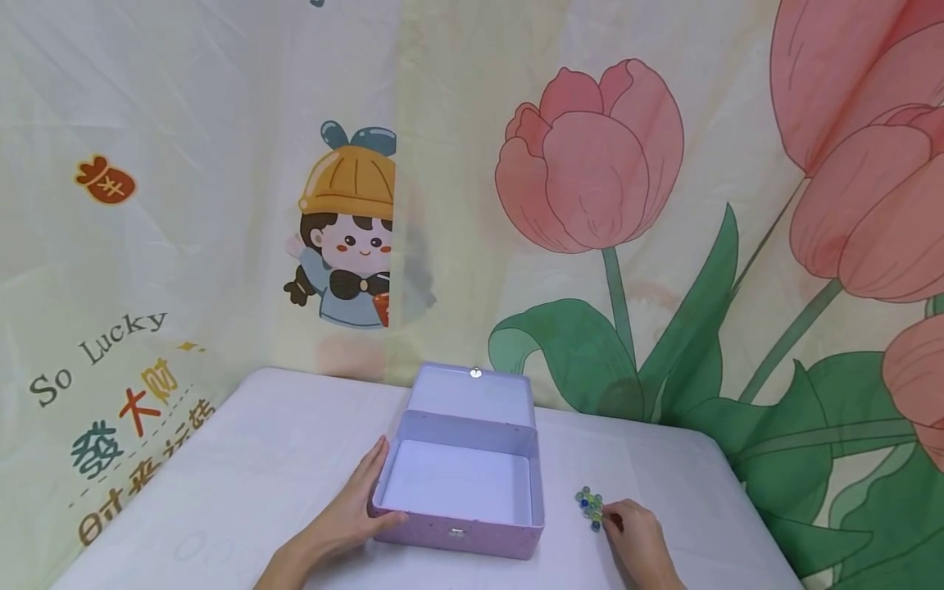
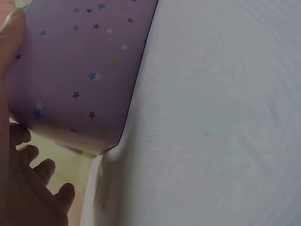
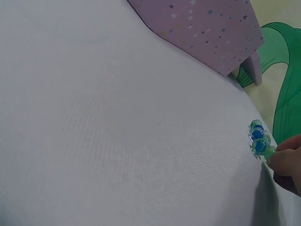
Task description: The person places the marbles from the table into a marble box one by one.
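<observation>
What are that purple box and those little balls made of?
The box looks like painted tin with a satin finish: thin walls, rounded corners, shiny clasp; coated card is possible. The marbles seem smooth, glossy glass, being see-through with bright highlights, though clear plastic could look similar.

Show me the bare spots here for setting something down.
Bare table lies left of the left hand and box; a narrower strip separates the box from the marbles; more opens right of the right hand. The box's floor looks bare too. Crowded: the marbles, with the right hand on them, and the box's left side.
</observation>
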Available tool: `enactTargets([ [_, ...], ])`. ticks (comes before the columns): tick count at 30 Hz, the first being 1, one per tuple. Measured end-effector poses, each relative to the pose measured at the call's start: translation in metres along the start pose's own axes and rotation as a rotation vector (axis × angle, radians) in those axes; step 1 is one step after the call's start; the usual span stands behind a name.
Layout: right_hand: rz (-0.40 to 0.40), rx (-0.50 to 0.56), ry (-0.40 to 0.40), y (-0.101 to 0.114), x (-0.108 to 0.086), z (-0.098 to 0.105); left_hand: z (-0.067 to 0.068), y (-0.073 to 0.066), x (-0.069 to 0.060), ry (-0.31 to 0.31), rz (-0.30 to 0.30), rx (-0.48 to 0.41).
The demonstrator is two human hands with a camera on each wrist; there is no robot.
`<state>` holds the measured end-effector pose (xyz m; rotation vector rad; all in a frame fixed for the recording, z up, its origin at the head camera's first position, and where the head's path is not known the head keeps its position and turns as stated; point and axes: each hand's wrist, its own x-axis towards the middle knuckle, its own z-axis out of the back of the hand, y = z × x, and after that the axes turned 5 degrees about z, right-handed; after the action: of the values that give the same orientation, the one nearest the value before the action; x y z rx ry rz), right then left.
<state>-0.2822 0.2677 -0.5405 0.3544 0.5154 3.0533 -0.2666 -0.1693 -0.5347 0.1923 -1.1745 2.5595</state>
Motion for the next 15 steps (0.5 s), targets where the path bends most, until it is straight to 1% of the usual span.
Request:
enactTargets([
  [2, -0.007, -0.002, 0.003, -0.001, 0.000, 0.001, -0.001, 0.001, 0.000, 0.007, 0.003, -0.008],
  [7, 0.006, -0.005, 0.008, 0.000, 0.000, 0.005, -0.001, 0.002, -0.001, 0.007, -0.005, -0.025],
  [9, 0.002, 0.006, 0.025, 0.001, 0.001, 0.007, -0.002, 0.003, -0.001, 0.005, -0.011, -0.023],
  [15, -0.077, 0.086, 0.110, 0.001, 0.001, 0.017, -0.003, 0.004, 0.000, 0.017, 0.003, -0.029],
])
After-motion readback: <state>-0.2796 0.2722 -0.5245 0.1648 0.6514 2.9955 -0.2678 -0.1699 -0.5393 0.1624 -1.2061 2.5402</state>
